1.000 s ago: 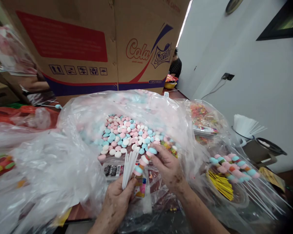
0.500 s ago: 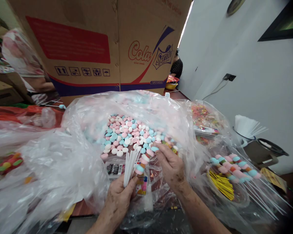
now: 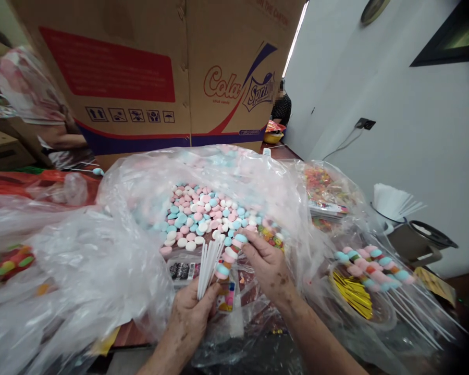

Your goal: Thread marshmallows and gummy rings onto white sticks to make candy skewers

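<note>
Several slim white sticks (image 3: 208,271) stand clasped in the left hand (image 3: 191,307), beside a candy skewer (image 3: 230,253) of soft-looking, rounded pieces, whose topmost blue one the right hand (image 3: 269,263) pinches, just before a crinkled clear bag (image 3: 297,203). Pastel, pebble-shaped sweets (image 3: 197,215) lie in its open mouth. Rightward, a round see-through tub (image 3: 383,311) contains shiny gold strips (image 3: 354,296).

Bare on both sides, right down to the edge of view!
Here's the left grip (image 3: 190,311), a bare human hand with small spots dotting its back, and over to the right grip (image 3: 271,266), bare as well, with bigger spots scattered toward the wrist; behind them come the left forearm (image 3: 165,351) and right forearm (image 3: 316,332), uncovered, the right showing the longer stretch.
</note>
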A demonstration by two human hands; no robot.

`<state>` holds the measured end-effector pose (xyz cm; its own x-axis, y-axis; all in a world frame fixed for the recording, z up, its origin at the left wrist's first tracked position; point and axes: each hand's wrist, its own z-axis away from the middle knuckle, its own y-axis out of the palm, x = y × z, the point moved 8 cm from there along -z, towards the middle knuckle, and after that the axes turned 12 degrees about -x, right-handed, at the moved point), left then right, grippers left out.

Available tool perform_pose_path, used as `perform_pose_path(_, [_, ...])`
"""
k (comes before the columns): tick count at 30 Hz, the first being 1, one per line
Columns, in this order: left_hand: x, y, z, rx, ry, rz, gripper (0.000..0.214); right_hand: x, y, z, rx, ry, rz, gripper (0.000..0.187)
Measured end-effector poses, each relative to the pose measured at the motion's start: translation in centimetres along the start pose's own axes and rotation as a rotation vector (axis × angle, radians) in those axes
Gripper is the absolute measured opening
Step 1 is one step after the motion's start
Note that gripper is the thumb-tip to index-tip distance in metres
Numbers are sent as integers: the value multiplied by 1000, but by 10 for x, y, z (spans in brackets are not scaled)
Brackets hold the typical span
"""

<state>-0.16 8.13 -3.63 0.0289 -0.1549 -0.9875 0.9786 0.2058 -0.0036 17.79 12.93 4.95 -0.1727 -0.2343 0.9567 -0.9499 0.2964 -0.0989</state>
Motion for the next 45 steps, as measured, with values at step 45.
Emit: perform_pose_path(45, [0, -1, 7, -16, -260, 94, 51, 14, 39, 40, 81, 189, -406, 32])
